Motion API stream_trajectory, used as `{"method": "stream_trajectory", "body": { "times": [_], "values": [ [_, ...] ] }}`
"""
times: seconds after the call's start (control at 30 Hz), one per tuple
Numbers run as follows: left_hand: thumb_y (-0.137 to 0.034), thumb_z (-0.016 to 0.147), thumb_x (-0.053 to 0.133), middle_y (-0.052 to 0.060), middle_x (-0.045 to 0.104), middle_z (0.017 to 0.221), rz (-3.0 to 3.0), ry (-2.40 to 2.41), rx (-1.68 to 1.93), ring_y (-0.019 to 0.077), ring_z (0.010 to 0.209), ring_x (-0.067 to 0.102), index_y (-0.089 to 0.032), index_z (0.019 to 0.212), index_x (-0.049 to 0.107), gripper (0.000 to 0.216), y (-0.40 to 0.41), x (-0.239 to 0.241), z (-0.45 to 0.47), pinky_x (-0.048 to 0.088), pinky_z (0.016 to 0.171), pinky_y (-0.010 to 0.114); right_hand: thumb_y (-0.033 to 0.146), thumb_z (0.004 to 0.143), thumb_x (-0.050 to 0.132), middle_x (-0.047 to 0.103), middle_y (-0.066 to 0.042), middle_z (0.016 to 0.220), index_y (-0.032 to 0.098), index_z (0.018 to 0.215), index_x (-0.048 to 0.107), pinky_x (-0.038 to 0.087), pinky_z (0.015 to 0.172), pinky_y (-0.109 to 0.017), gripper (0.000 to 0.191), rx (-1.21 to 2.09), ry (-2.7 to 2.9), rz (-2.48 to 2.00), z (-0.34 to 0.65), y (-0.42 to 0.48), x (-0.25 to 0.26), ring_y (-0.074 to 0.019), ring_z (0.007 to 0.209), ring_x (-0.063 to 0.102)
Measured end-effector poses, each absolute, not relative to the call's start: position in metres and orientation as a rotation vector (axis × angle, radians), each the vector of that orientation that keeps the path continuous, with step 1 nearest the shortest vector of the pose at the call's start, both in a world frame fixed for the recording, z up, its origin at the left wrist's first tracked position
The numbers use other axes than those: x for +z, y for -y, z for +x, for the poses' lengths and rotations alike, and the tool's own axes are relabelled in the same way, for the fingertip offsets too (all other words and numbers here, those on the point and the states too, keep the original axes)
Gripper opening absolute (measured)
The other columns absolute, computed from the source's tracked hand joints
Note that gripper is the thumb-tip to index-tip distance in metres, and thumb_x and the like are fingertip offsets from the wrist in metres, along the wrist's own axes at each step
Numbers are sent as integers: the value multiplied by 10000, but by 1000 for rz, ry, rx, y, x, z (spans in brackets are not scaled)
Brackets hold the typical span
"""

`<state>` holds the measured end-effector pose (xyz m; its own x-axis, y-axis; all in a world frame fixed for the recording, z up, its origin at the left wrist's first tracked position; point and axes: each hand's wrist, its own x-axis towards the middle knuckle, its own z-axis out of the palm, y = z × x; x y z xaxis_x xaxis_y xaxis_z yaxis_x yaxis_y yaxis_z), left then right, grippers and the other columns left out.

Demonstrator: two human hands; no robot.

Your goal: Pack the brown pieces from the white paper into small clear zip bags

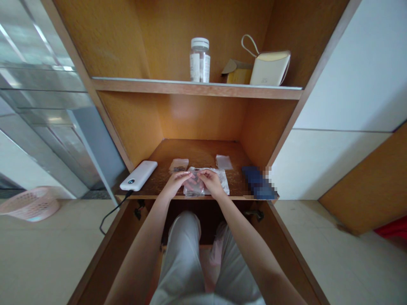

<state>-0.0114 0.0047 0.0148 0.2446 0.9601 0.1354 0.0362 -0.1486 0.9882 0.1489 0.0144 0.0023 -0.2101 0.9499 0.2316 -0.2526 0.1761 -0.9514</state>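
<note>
My left hand (177,181) and my right hand (210,181) meet over a small clear plastic bag (193,186) at the front of the lower wooden shelf (197,154). Both hands have their fingers pinched on the bag's upper edge. The bag holds something dark that I cannot make out. It lies on a white sheet (223,180). Two more small clear bags rest behind it, one (179,164) to the left and one (224,161) to the right.
A white power bank (139,175) with a black cable lies at the shelf's left front. A blue object (257,181) lies at the right front. The upper shelf carries a clear jar (200,60), a cardboard box (237,73) and a cream pouch (270,67). A pink basket (30,203) stands on the floor at left.
</note>
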Motion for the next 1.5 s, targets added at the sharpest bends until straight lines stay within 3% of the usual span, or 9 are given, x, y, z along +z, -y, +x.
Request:
{"method": "stream_trajectory", "body": {
  "times": [0.43,0.73,1.1,1.23,1.37,1.5],
  "values": [
    [-468,794,561,90,714,824,1428,-909,1102,210,697,671,-129,951,660,387,-3,14,-11,544,619,320,438,628,683,575,43,532,195,660,581,348,341,-233,266,1302,1175,-761,150,-10,10,-85,335,434],
    [-458,797,566,83,704,686,1394,-942,1090,200,598,663,-99,947,666,402,-6,11,-13,525,600,314,424,645,666,588,37,540,188,679,601,351,351,-213,248,1285,1193,-782,150,-14,6,-75,361,430],
    [-470,810,542,111,712,755,1388,-919,1136,200,592,662,-100,1028,645,442,-11,2,-18,507,584,308,378,660,633,571,45,521,205,642,587,341,354,-232,181,1321,1134,-785,151,-17,3,-87,346,435],
    [-463,794,564,100,711,748,1383,-918,1136,194,574,656,-104,985,656,416,-9,6,-16,496,541,285,377,667,642,571,41,521,209,650,606,348,367,-247,172,1344,1135,-769,151,-17,3,-97,349,444],
    [-412,766,617,75,714,750,1448,-938,1131,191,659,668,-124,894,676,320,-5,13,-13,513,607,267,400,677,644,584,35,525,211,671,633,349,370,-238,189,1339,1195,-758,151,-16,2,-99,359,465],
    [-422,788,582,71,717,728,1492,-987,1120,195,653,670,-130,921,680,336,-4,15,-12,519,619,278,424,689,637,596,28,535,205,713,662,352,365,-229,221,1315,1228,-770,151,-17,1,-93,361,462]
  ]
}}
